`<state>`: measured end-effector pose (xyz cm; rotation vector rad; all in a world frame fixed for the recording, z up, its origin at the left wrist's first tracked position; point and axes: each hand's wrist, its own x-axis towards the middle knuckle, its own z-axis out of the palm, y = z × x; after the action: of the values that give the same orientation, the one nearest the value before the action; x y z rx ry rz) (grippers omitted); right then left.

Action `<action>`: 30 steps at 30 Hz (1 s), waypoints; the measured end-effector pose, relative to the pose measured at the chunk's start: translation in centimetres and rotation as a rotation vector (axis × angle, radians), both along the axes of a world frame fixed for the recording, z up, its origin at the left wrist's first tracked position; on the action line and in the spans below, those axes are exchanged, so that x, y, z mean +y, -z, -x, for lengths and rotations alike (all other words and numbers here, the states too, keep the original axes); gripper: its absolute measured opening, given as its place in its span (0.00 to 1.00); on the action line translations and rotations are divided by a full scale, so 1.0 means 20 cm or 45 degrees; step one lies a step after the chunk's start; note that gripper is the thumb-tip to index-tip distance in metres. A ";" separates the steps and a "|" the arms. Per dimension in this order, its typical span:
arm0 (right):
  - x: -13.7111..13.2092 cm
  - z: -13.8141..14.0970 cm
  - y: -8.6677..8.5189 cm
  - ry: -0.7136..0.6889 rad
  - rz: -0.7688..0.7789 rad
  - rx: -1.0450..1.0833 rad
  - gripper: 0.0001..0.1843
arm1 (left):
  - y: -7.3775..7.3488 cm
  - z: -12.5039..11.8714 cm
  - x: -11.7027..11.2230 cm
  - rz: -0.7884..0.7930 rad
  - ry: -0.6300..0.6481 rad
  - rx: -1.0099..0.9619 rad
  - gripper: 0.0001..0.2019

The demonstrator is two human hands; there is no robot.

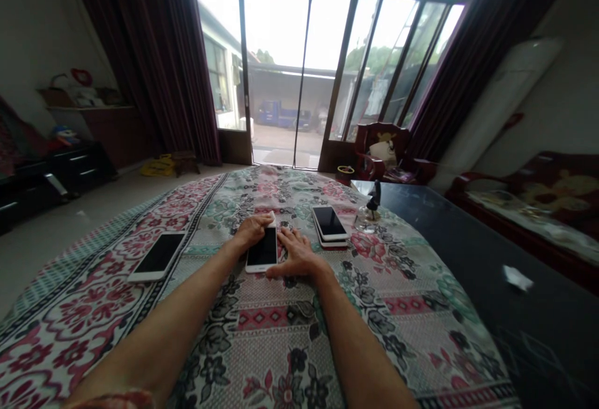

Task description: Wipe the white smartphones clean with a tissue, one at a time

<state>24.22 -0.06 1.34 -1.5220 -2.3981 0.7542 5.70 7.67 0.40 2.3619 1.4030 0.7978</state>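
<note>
Head view: clutching a white wipe [272, 216] in the curled left hand [251, 231], pressing over the upper end of a white phone [262, 251] lying flat on the floral tablecloth [266, 340]; bracing its right edge with the spread, ungrasping right hand [297, 255]; showing another phone [159, 255] at left, stacked phones [330, 223] at right near a black-topped bottle [372, 205].

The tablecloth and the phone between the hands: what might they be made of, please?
Tablecloth: probably woven fabric, matte, judging by its grainy pattern and slight wrinkles. Phone: likely smooth glass in front, from its even, dark surface; the white border could be plastic or coated metal.
</note>
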 end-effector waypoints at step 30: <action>-0.02 0.01 -0.04 0.009 0.039 0.024 0.65 | 0.01 0.04 -0.13 -0.049 0.143 0.145 0.27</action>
<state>24.11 -0.44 2.09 -1.5272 -2.3766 0.8037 4.94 5.16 0.17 2.5263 1.2946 0.6759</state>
